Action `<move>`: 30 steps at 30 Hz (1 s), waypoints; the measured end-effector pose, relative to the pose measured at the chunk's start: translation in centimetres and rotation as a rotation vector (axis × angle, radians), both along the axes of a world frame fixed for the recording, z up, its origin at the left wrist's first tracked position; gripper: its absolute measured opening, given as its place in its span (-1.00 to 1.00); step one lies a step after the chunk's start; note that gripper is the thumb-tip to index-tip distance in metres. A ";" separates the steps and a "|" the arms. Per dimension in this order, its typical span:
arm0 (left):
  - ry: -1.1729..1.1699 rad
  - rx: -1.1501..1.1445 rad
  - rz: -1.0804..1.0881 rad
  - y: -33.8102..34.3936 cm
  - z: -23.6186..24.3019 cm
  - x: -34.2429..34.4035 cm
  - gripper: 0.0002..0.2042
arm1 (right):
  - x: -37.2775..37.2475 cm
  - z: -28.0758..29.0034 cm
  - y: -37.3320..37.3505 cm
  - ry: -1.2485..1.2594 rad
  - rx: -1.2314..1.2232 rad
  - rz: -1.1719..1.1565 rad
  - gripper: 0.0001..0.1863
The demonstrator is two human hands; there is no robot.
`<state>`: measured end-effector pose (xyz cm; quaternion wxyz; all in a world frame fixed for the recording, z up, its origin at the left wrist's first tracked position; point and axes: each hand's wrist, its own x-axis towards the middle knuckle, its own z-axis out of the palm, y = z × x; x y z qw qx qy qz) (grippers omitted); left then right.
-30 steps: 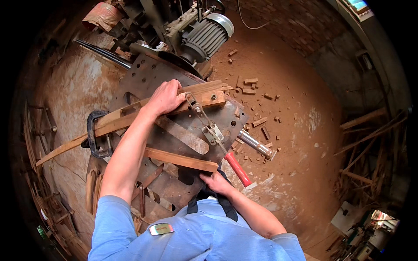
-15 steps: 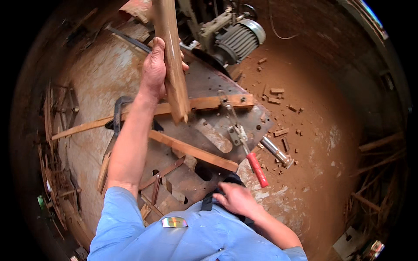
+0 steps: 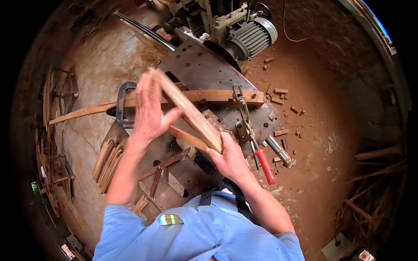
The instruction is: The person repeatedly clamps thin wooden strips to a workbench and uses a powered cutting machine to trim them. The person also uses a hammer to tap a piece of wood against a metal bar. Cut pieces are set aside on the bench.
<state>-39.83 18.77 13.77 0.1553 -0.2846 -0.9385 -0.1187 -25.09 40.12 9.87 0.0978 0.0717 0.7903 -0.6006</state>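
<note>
I hold a light wooden slat (image 3: 191,114) in front of me, tilted from upper left to lower right above a metal work table (image 3: 196,65). My left hand (image 3: 150,108) lies flat against its upper half with the fingers spread along the wood. My right hand (image 3: 228,158) grips its lower end. Below the slat, a long wooden strip (image 3: 130,102) lies across the table, held by a black clamp (image 3: 122,106). A toggle clamp with a red handle (image 3: 264,165) sits just right of my right hand.
An electric motor (image 3: 252,37) and a saw blade (image 3: 222,54) stand at the table's far end. Stacked wooden slats (image 3: 106,163) lie at the lower left. Small wood offcuts (image 3: 283,93) litter the reddish dirt floor on the right. Wooden frames (image 3: 50,130) lean at the left.
The slat, held upright by my left hand alone, has tipped down toward me. My right hand has come up from my waist and taken its lower end.
</note>
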 end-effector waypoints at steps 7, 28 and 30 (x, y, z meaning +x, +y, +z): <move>-0.403 -0.293 -0.667 -0.3 3.8 -2.1 -0.49 | 0.0 0.0 0.8 0.168 0.161 0.078 -0.37; -0.503 -0.144 -0.413 12.7 -9.0 -9.0 -0.71 | 8.0 -2.5 0.4 -0.083 0.039 0.108 -0.51; -0.475 -0.188 -0.419 13.1 -10.0 -9.4 -0.72 | 8.7 -3.2 0.3 -0.064 0.039 0.076 -0.52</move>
